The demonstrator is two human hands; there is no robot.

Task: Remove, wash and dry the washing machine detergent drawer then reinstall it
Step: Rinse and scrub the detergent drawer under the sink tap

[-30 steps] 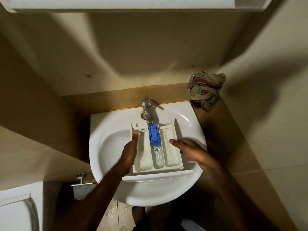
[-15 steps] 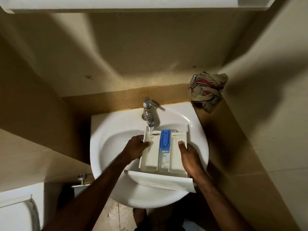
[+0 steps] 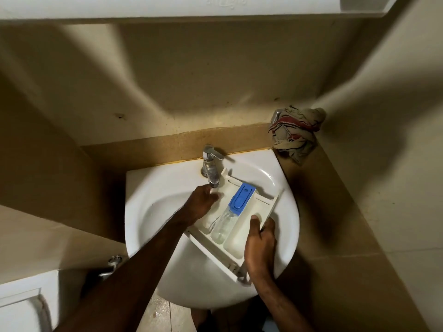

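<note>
Detergent drawer point(image 3: 242, 212): one white drawer, out of the machine and lying tilted across the sink point(image 3: 153, 212), its back end up near the tap and its front panel down toward the person.
Why it's angled: I'd say so the left compartment sits under the spout while water can run toward the lower front corner.
Compartments: three that I can count, a left one, a narrow middle one with a clear section, and a right one.
Blue insert point(image 3: 240, 198): one, clipped over the upper part of the middle compartment.
Right hand point(image 3: 260, 245): clamped on the drawer's right wall, thumb inside the right compartment and fingers wrapped round the outside; it looks to be the hand steadying and tipping the drawer.
Left hand point(image 3: 203, 200): fingers bent down into the left compartment right below the spout, pressing or rubbing the plastic rather than gripping anything; whether it holds something small I cannot tell.
Tap point(image 3: 211, 168): one chrome tap at the back of the sink; a thin stream seems to fall by the left fingers, though it's hard to be sure.
Cloth point(image 3: 296, 133): one crumpled patterned rag in the corner behind the sink, well apart from the drawer, probably kept for drying.
Stage: washing, as I judge it; drying and refitting not yet done.
</note>
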